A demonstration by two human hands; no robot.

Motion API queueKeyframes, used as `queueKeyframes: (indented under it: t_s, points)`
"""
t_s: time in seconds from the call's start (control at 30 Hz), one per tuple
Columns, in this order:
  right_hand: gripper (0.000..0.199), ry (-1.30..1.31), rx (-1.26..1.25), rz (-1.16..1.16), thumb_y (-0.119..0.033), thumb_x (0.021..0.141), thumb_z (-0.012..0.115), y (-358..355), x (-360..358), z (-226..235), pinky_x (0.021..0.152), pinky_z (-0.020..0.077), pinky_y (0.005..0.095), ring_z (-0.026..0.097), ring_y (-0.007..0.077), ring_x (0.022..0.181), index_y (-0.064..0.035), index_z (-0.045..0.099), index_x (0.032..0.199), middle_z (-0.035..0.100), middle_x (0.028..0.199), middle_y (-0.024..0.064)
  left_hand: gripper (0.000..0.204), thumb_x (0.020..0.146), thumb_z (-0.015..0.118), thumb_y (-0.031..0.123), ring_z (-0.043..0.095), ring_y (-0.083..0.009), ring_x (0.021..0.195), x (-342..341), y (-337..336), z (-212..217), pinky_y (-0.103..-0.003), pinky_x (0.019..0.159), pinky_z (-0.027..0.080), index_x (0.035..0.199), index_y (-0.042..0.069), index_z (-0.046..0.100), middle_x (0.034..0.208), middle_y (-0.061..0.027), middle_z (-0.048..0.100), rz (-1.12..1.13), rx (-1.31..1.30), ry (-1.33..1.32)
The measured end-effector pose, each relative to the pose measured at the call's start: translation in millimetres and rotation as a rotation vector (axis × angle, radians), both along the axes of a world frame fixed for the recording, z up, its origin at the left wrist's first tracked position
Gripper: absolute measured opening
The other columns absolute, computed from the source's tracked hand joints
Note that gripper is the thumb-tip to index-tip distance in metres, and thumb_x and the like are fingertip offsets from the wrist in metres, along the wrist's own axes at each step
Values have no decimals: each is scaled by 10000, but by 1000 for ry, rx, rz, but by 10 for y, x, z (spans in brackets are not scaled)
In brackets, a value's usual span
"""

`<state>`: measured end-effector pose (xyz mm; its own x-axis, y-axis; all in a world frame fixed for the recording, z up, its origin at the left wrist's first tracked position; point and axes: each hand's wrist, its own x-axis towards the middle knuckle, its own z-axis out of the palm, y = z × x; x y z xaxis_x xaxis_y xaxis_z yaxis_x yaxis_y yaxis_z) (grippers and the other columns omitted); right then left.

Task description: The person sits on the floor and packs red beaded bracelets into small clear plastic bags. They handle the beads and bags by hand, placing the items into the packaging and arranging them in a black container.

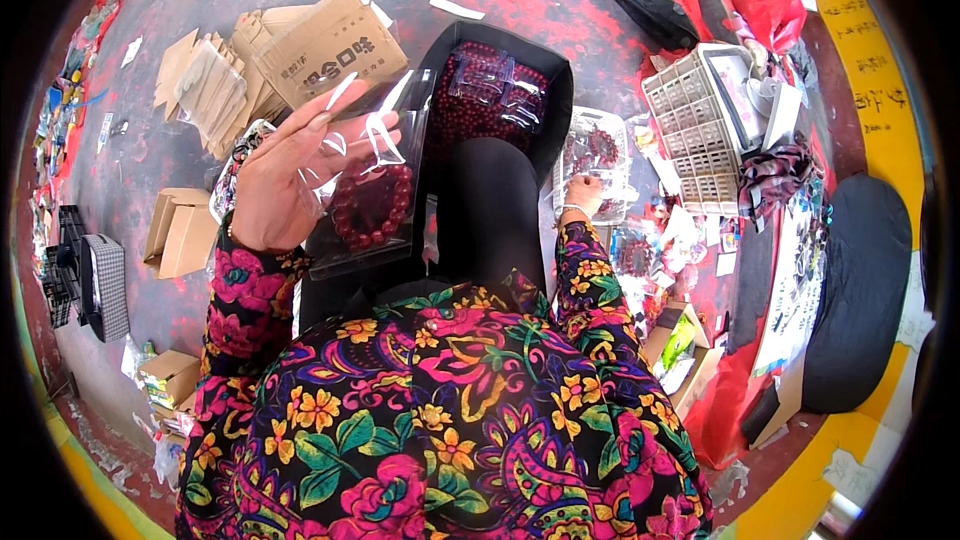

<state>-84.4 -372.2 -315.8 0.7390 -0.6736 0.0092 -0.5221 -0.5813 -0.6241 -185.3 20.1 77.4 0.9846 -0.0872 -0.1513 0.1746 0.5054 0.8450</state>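
My left hand is raised in front of me and holds a clear plastic bag with a dark red bead bracelet inside it. My right hand reaches down to the right onto a clear bag of dark bead bracelets lying on the floor. Between my legs stands a black tray filled with red bead bracelets and several small clear bags. My flowered sleeves and black trousers fill the lower middle.
Flattened cardboard boxes lie at the upper left, small cartons at the left. A white plastic crate and red bags sit on the right, with a dark round cushion beyond. The floor is red-stained concrete.
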Motion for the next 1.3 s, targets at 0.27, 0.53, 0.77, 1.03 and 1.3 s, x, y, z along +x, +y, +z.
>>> queueKeyframes:
  t_s: [0.27,0.53,0.77,1.03,1.3]
  points:
    - [249,167,-66,126,-262,748,531,513,-123,355,732,491,420,636,343,768,-76,678,823,653,790,179,509,911,367,196,495,-396,1128,-55,0,67,-436,972,381,1344,-56,278,1194,-266,514,12,25,13]
    - [325,184,244,227,-271,727,572,632,-25,97,784,474,382,630,329,832,-29,666,922,652,855,195,507,918,363,201,488,-406,1131,-103,37,69,-443,994,348,1339,-69,278,1192,-267,515,-29,-6,-1]
    - [369,216,791,205,-115,802,549,462,-42,216,483,457,272,596,149,598,-26,533,1160,622,744,78,517,918,366,201,476,-414,1141,-113,54,54,-445,1006,326,1339,-80,262,1200,-275,505,-75,-37,-33]
    - [388,152,968,88,-64,816,474,396,-166,844,464,481,271,615,183,614,-27,466,1202,604,798,98,466,932,343,163,455,-441,1152,-177,108,18,-479,988,348,1328,-72,272,1247,-265,467,-79,270,-234]
    - [279,46,976,201,-19,817,435,289,-5,1601,531,531,266,658,224,714,36,505,1082,632,904,163,449,931,354,168,458,-439,1149,-207,179,-67,-505,999,331,1333,-28,312,1343,-208,389,-31,-242,-118]
